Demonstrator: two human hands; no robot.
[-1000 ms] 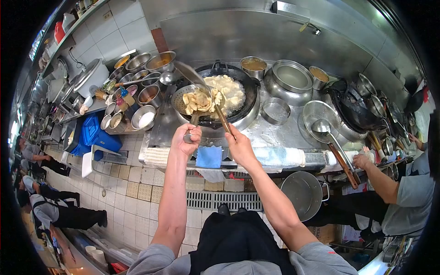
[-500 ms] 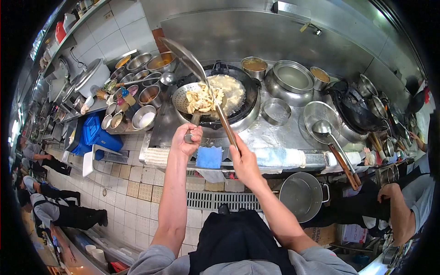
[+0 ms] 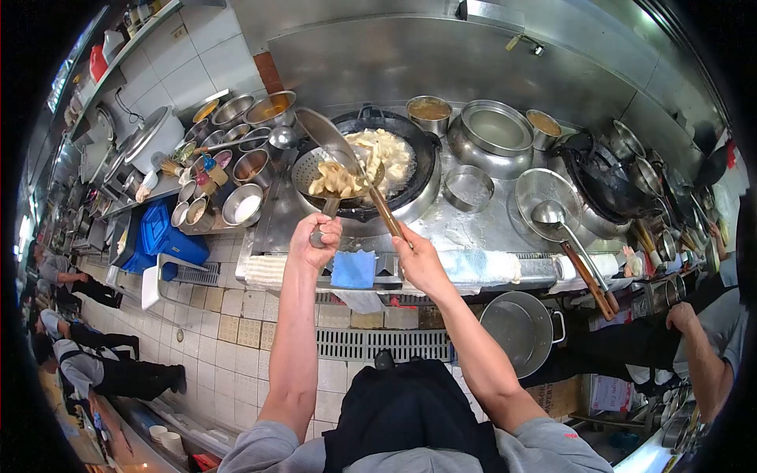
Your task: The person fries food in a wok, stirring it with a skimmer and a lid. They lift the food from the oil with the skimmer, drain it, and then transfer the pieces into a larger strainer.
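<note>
My left hand (image 3: 317,240) is closed round the handle of a perforated metal strainer (image 3: 307,168), which I hold over the near left side of the wok. Pale, golden pieces of food (image 3: 335,181) lie in it. My right hand (image 3: 416,258) grips the wooden handle of a wide-headed metal scoop (image 3: 322,130). The scoop's head is tilted above the strainer and partly covers the food. Behind both tools, more pale pieces (image 3: 390,150) sit in bubbling liquid in the black wok (image 3: 428,162).
Bowls of ingredients (image 3: 251,165) crowd the left counter. Right of the wok stand a metal ring (image 3: 468,189), a lidded pot (image 3: 490,142) and a mesh strainer with a ladle (image 3: 550,211). A blue cloth (image 3: 353,270) lies on the front edge. Another person's arm (image 3: 698,351) is at the right.
The scoop's head has come down and turned to show more of its face over the strainer. The food in the strainer has shifted and looks less spread out. My view has moved slightly.
</note>
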